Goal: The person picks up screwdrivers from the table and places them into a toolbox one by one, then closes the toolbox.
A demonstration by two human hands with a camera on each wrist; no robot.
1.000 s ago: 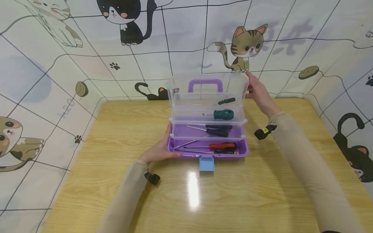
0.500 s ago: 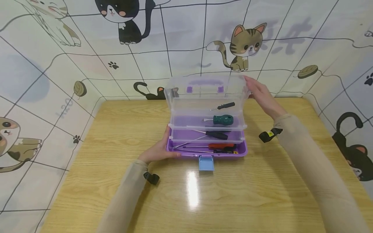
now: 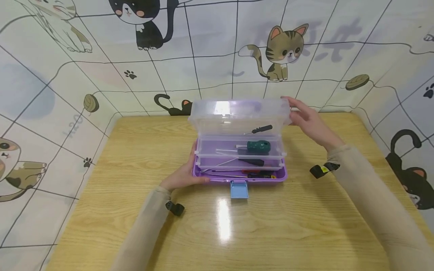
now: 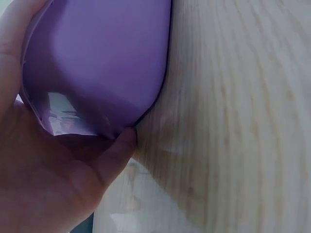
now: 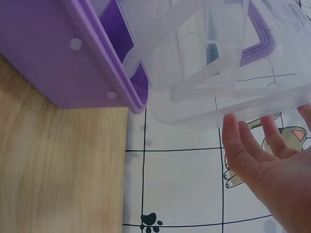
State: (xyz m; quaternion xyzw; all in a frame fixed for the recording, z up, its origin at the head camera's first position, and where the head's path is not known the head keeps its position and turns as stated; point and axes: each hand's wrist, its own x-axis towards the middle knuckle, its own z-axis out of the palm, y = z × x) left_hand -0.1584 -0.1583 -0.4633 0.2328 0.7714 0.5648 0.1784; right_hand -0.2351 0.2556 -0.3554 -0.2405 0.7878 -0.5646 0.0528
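Observation:
A purple toolbox [image 3: 285, 177] stands near the back of the wooden table, its clear lid [image 3: 208, 108] partly raised over stepped clear trays [image 3: 210, 143]. My left hand [image 3: 181, 176] grips its left end, thumb at the front corner. The left wrist view shows fingers around the purple end wall [image 4: 112, 48]. My right hand [image 3: 310, 122] holds the right end of the lid, fingertips at its clear edge [image 5: 194, 119]. A small black screwdriver [image 3: 262, 129] lies in the top tray, a stubby green-handled screwdriver [image 3: 259, 146] below it. More screwdrivers lie lower, partly hidden by the trays.
A pale blue latch [image 3: 239, 190] hangs open at the box's front. The wooden table [image 3: 135, 158] runs around the box. Directly behind it rises a wall covering [image 3: 217, 71] printed with cats and a grid.
My right hand has brought the lid forward and down, and the trays have sunk with it over the lower tools. My left hand stays on the box's left end.

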